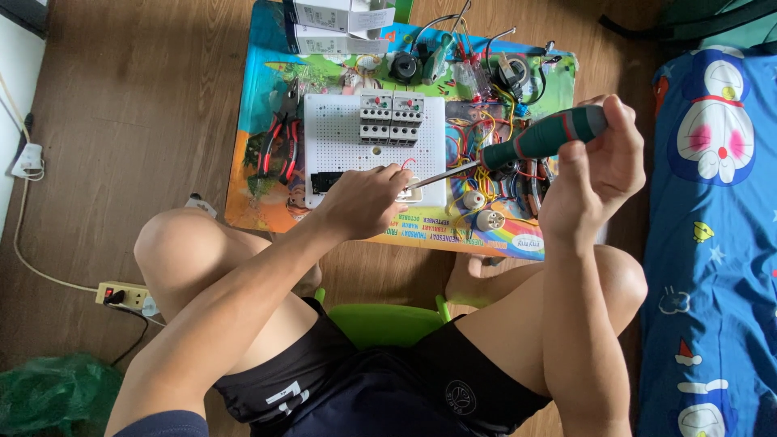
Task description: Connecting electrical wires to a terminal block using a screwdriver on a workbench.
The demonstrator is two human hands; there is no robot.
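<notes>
From the head camera, the right hand (595, 166) grips a green-handled screwdriver (530, 144), its tip reaching a small white part (410, 193) that the left hand (364, 201) pins to the white perforated board (336, 133). Two grey breakers (392, 117) sit on the board; red pliers (279, 137) lie left, tangled wires (486, 121) right, on the colourful low table (259, 81).

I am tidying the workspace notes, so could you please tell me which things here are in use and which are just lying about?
In use:
right hand gripping the green-handled screwdriver
left hand steadying a part on the white perforated board
two breakers mounted on that board

Lying about:
red-handled pliers
white boxes
loose coloured wires
power strip on the floor
</notes>
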